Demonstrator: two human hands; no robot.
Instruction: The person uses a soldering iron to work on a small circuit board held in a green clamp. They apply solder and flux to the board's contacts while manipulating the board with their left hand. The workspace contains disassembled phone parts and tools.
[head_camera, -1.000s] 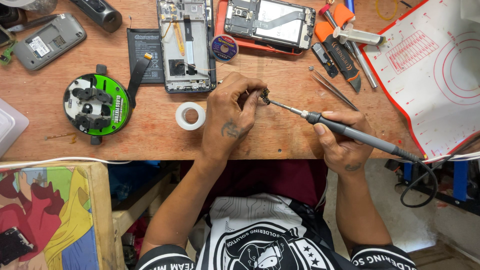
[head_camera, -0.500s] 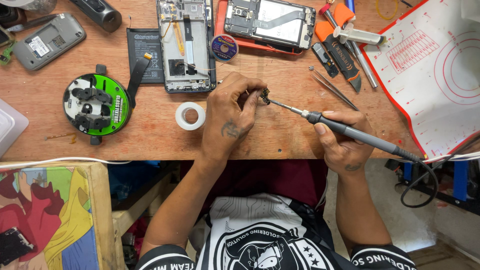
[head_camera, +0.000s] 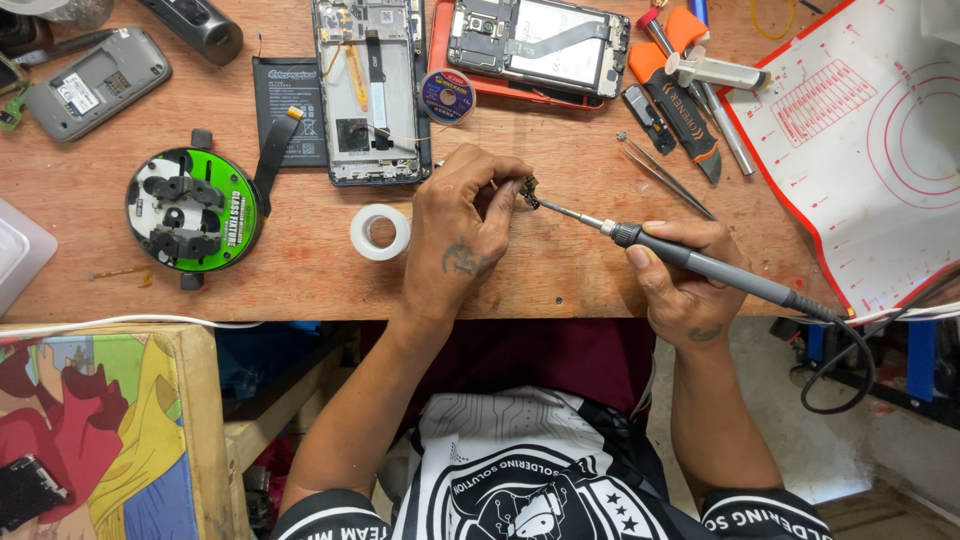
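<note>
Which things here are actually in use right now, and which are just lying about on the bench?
In use:
left hand pinching a small component
right hand holding the soldering iron, tip at the component

Lying about:
tape roll
round green fixture
opened phone
battery
solder wick spool
tweezers
silicone mat

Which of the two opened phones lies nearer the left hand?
The upright phone, just above the left hand with the black battery beside it. The other phone lies sideways on the red tray, farther up and right.
</note>
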